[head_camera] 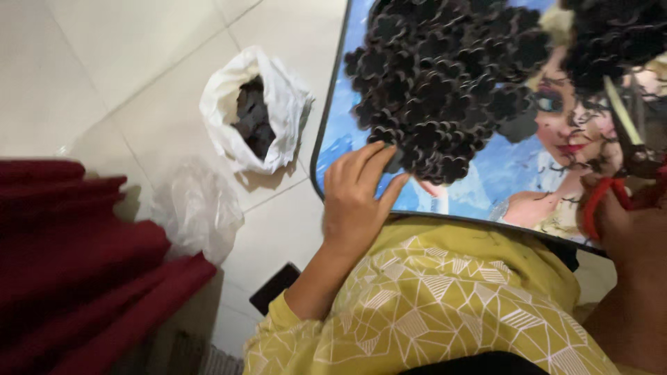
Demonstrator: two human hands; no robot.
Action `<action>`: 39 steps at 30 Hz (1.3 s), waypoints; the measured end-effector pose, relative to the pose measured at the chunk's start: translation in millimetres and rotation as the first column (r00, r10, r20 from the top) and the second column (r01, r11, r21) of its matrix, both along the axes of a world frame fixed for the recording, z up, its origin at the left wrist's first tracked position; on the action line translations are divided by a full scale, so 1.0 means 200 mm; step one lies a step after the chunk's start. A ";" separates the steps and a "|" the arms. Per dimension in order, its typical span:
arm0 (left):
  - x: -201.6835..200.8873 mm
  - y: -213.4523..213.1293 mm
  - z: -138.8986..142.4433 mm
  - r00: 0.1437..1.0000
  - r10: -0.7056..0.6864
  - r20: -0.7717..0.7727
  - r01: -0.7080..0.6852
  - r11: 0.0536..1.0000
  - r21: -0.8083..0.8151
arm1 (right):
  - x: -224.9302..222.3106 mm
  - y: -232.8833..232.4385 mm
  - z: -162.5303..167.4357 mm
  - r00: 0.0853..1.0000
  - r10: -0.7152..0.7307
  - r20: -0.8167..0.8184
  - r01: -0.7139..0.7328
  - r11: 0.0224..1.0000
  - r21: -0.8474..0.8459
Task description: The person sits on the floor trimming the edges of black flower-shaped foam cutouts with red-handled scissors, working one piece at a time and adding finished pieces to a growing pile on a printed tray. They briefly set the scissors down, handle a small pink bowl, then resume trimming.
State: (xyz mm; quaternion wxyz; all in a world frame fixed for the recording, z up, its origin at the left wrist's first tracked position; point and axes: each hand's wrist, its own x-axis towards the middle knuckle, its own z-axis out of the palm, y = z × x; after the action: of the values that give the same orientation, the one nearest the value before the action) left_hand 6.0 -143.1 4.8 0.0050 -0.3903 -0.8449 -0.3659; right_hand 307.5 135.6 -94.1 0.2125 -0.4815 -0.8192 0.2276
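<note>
A white plastic bag (253, 111), crumpled and open, is seen on the pale tiled floor just left of the board, filled with dark pieces. A clear, limp plastic bag (194, 208) is seen below it.

Counted, by kind

Two hands (358, 205) (629, 222), one scissors (629, 132), one picture tray (333, 132), two bags (267, 104) (191, 208), one red cloth (76, 264); dark flower pieces (438, 83) beyond counting.

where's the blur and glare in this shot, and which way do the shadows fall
Head view: the right hand with the scissors is smeared by motion blur at the frame edge; the left hand is fairly sharp; soft glare whitens the floor tiles; the white bag casts a short shadow toward the lower right.
</note>
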 end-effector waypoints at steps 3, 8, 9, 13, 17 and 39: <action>-0.02 -0.01 0.00 0.999 -0.037 0.013 0.037 0.999 -0.012 | -0.03 -0.06 0.09 0.978 0.059 0.200 -0.102 0.971 0.214; -0.09 -0.03 0.01 0.987 -0.117 -0.114 0.113 0.993 -0.042 | -0.21 -0.17 0.29 0.974 0.032 0.224 -0.117 0.918 0.380; -0.10 -0.04 0.01 0.983 -0.131 -0.128 0.126 0.991 -0.043 | -0.23 -0.18 0.32 0.977 0.038 0.211 -0.118 0.915 0.385; -0.15 -0.08 -0.03 0.995 -0.092 -0.046 0.092 0.996 0.000 | -0.25 -0.22 0.37 0.990 0.042 0.136 -0.083 0.947 0.309; -0.18 -0.12 -0.12 0.973 0.081 0.217 -0.118 0.979 0.164 | -0.20 -0.27 0.39 1.000 0.030 0.006 -0.030 0.998 0.058; 0.12 0.36 0.04 0.353 -0.367 0.861 0.041 0.925 0.377 | 0.20 -0.56 0.59 0.959 -0.174 0.225 0.269 0.809 -0.523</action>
State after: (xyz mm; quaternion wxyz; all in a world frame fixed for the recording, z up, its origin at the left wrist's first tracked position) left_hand 30.1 -71.9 13.2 -0.4534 -0.2185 -0.5836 -0.6372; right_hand 347.0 23.9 23.3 0.0216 -0.6318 -0.6723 0.3852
